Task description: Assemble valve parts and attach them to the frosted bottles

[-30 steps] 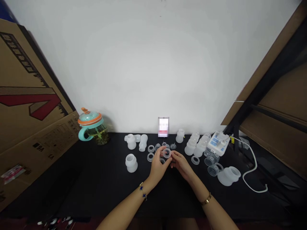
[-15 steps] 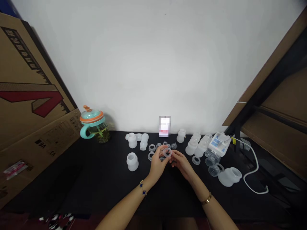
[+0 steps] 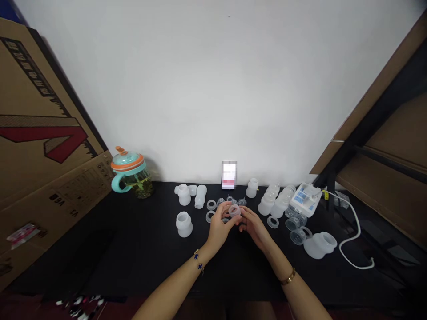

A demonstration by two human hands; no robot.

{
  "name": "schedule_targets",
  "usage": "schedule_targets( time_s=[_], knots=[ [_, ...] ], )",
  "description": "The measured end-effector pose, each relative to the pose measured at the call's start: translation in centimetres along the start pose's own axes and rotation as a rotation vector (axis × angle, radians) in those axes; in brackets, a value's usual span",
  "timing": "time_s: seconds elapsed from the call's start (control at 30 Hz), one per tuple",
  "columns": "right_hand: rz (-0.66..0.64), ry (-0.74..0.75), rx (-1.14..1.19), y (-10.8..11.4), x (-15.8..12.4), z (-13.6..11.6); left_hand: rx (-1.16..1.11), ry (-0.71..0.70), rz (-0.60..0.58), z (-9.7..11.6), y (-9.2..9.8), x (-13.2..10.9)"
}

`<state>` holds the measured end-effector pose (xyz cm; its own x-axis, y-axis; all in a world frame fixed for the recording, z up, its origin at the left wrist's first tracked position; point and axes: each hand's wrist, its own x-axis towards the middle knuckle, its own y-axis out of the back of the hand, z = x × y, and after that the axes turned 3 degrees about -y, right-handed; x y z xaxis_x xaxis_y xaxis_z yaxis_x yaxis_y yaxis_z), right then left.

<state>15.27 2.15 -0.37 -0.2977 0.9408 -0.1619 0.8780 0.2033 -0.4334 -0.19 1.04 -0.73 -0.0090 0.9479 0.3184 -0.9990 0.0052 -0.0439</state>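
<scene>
Between my two hands, above the black table, is a translucent plastic ring [image 3: 234, 210]. The fingers and thumb of my left hand [image 3: 221, 226] close on its left and near side. My right hand [image 3: 252, 224] has its fingertips on the ring's right edge. Several similar collar rings [image 3: 211, 205] and clear nipples [image 3: 242, 202] lie behind and beside my left hand, partly hidden by it. Another ring [image 3: 272, 222] lies to the right of my right hand. A wide-necked white bottle [image 3: 184, 224] stands upright to the left.
Frosted bottles [image 3: 267, 203] with nipple tops stand at the right, near a white boxed device [image 3: 306, 200] with a cable [image 3: 355, 222]. A larger bottle [image 3: 320, 245] lies on its side. A teal-lidded jug [image 3: 133, 173] stands back left. A blurred phone-like screen [image 3: 229, 175] leans against the wall.
The ring has shifted slightly to the right and tilted between my fingers. Both hands stay in nearly the same place.
</scene>
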Motion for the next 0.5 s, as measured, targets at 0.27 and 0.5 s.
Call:
schedule_targets(
  time_s=[0.27,0.5],
  knots=[
    [-0.052,-0.054,-0.038,-0.21,-0.22,0.02,0.129,-0.014,0.035,-0.04,0.32,0.22],
    [-0.070,-0.119,0.020,-0.41,-0.03,0.40,0.177,-0.048,0.025,0.56,0.44,0.30]
  ],
)
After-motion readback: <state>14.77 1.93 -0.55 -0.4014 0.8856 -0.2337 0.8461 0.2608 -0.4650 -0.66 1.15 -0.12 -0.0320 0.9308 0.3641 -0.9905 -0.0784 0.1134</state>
